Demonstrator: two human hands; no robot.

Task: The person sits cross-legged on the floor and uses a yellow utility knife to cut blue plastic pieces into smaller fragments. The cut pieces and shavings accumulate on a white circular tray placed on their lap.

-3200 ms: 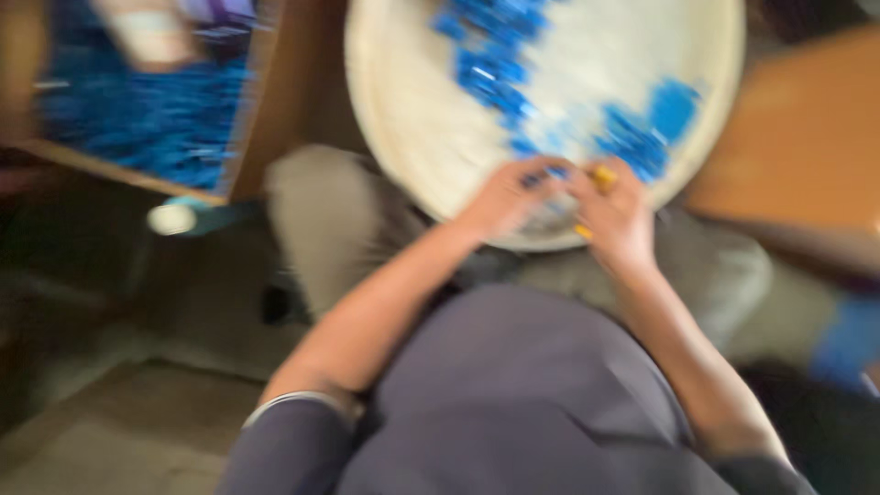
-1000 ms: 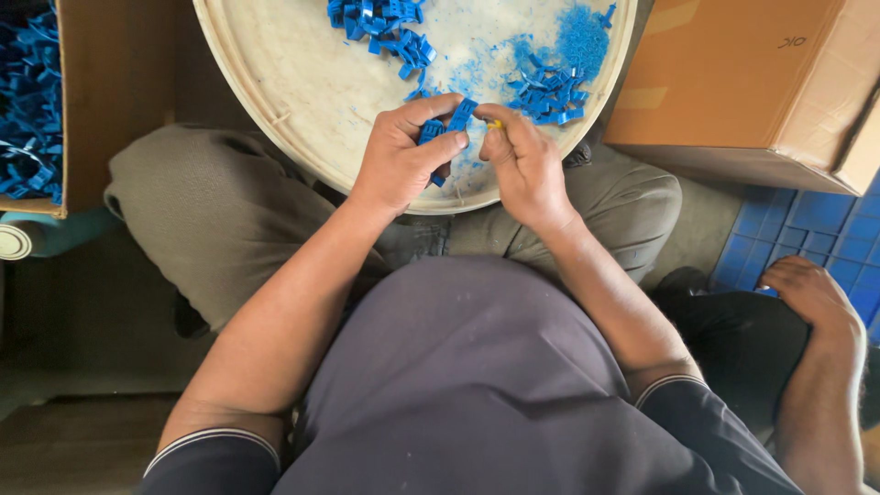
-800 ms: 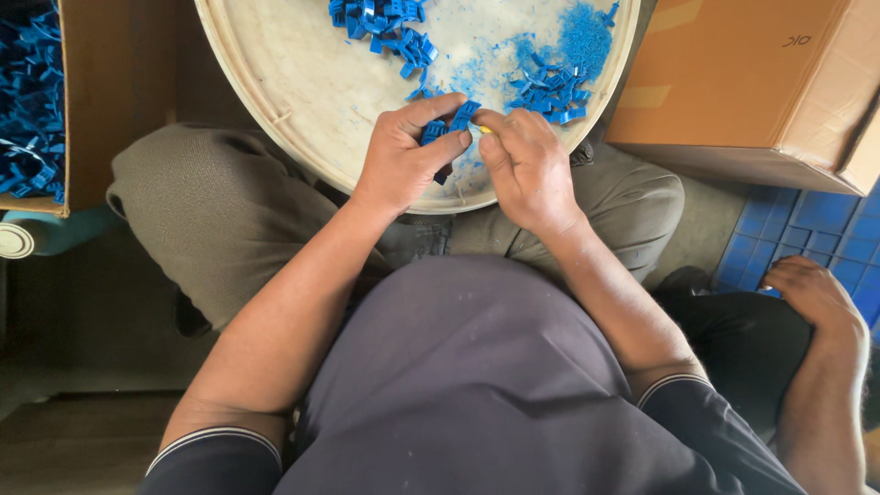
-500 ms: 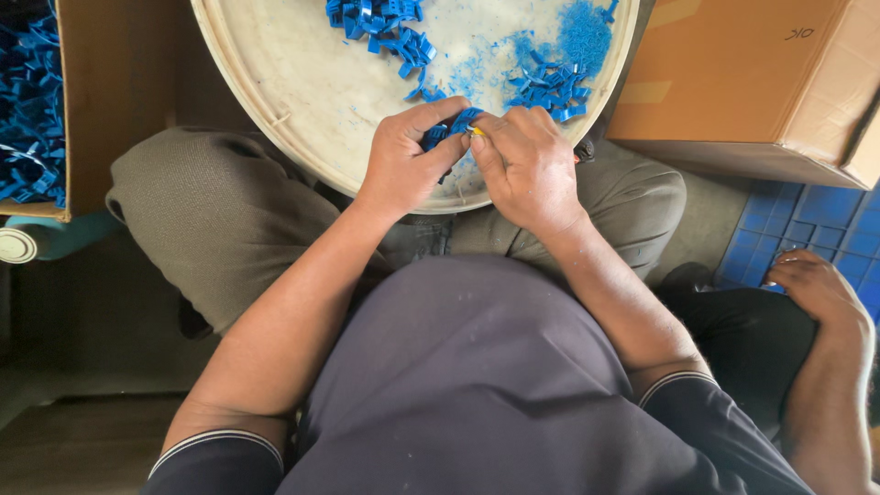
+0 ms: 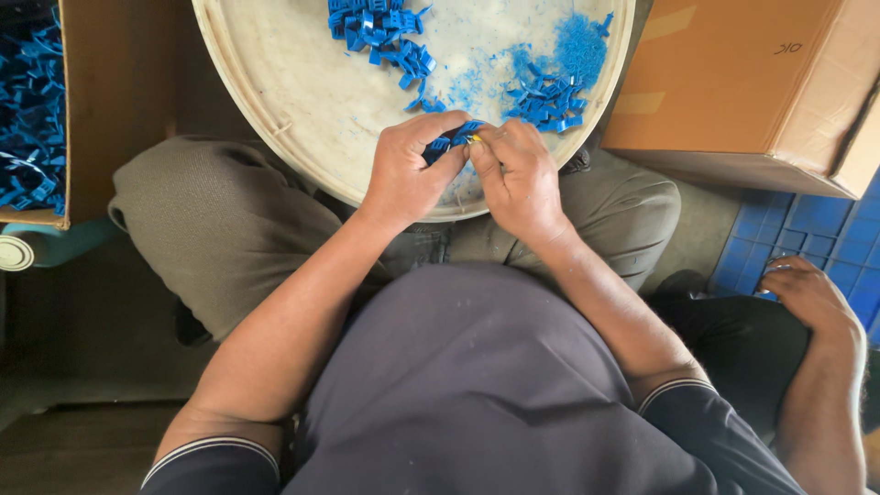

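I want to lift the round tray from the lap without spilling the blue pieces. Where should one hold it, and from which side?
Probably grip the raised rim of the round shallow tray at both sides, left and right, keeping it level. The near edge rests on the knees under the left hand and right hand, and the loose blue plastic pieces would slide if it tilts.

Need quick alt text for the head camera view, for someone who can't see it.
Both hands, left hand and right hand, pinch a small blue plastic part over a round pale tray on the person's lap, holding piles of blue parts.
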